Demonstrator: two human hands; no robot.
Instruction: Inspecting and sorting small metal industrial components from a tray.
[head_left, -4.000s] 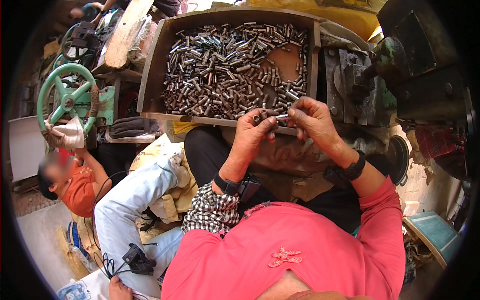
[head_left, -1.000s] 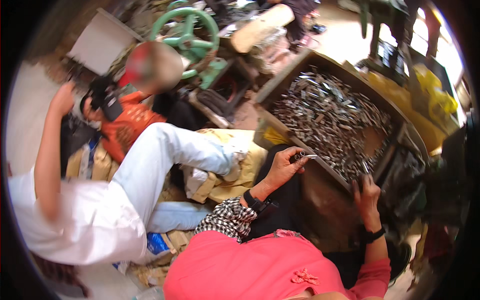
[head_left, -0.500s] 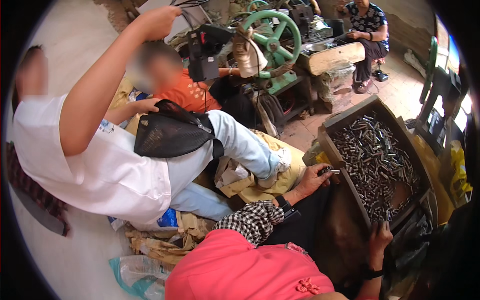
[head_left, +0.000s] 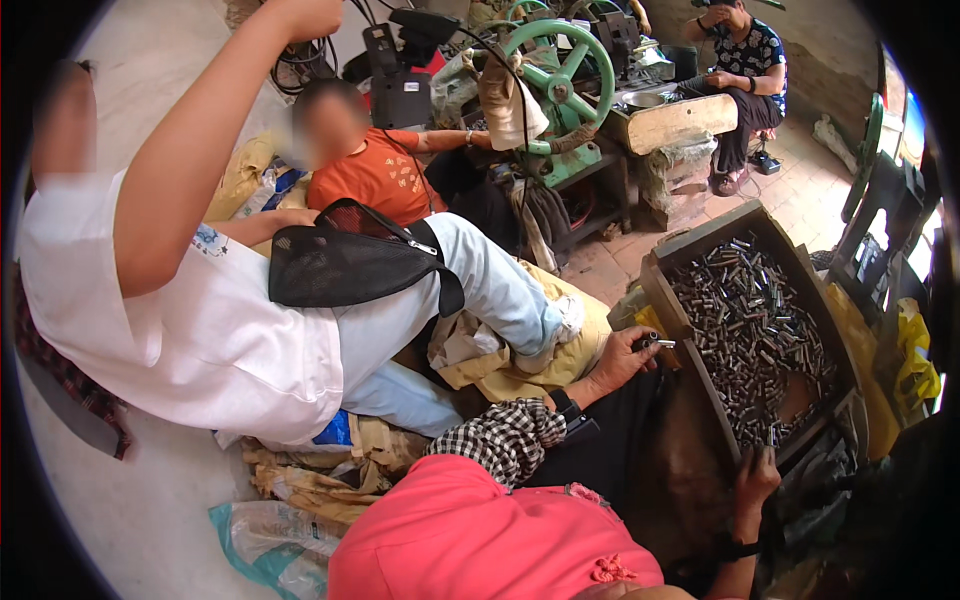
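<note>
My left hand (head_left: 612,368), at the end of a checkered sleeve with a black wristband, is closed around a few short metal tubes (head_left: 654,341) just left of a shallow brown tray (head_left: 712,397). Many loose, shiny metal tubes (head_left: 755,325) lie heaped in the tray. At the tray's near edge, my right hand (head_left: 757,478) has its fingers pinched together on a small metal tube (head_left: 772,435) that sticks up above the fingertips.
To the left, a person in a white shirt (head_left: 230,370) with a black mesh bag (head_left: 335,262) leans across. Beyond are a person in orange (head_left: 370,180), a machine with a green wheel (head_left: 560,88) and a seated person (head_left: 745,75). Yellow sacks (head_left: 590,340) lie beside the tray.
The person in white has shifted slightly left with the raised arm higher. The far seated person has lifted a hand to the head. My hands stay in almost the same places.
</note>
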